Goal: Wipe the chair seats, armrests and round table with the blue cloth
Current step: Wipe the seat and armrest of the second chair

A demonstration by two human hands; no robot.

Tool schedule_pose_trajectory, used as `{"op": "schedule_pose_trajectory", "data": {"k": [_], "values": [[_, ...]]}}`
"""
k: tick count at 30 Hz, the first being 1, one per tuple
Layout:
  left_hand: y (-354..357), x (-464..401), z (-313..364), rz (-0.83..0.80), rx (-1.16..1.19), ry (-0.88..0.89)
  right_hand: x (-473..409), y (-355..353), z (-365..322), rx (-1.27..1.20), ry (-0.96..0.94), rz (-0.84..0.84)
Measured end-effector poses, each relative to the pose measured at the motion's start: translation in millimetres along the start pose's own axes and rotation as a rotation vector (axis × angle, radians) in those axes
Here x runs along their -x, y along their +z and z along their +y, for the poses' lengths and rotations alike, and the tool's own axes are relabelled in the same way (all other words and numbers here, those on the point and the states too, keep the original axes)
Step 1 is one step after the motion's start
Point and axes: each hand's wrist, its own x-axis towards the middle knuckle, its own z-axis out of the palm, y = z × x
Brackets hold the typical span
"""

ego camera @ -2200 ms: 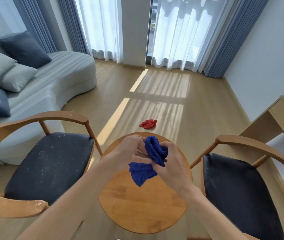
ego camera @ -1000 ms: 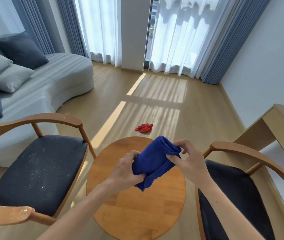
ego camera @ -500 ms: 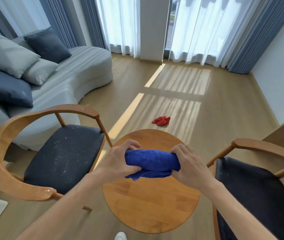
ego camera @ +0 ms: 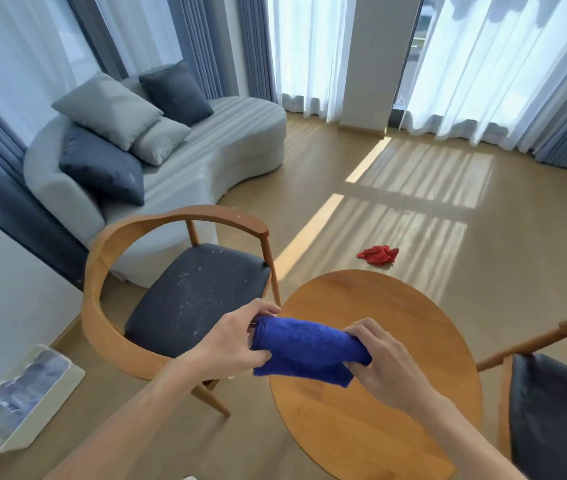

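The blue cloth (ego camera: pixel 306 351), soft, light and limp, is gripped at each folded end by the left hand (ego camera: pixel 231 344) and right hand (ego camera: pixel 384 367); a bunched hold is judged best.

Two bare forearms and hands (ego camera: pixel 309 355) (no sleeves, rings or watch).

Both bare forearms extend forward, converging on the blue cloth (ego camera: pixel 309 349). Left hand (ego camera: pixel 231 344) grips the cloth's left end, fingers and thumb curled round it. Right hand (ego camera: pixel 384 362) grips its right end, fingers curled over, knuckles uppermost.
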Motion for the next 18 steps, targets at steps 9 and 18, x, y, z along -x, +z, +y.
{"op": "schedule_pose_trajectory", "data": {"k": [9,18], "values": [[-135.8,103.6,-185.4,0.140,0.231,-0.214,-103.0,153.2,-166.4,-0.038,-0.022,-0.191],[-251.6,110.1,-288.1,0.179,0.375,-0.286,-188.9,231.0,-281.0,-0.104,0.116,-0.203]]}}
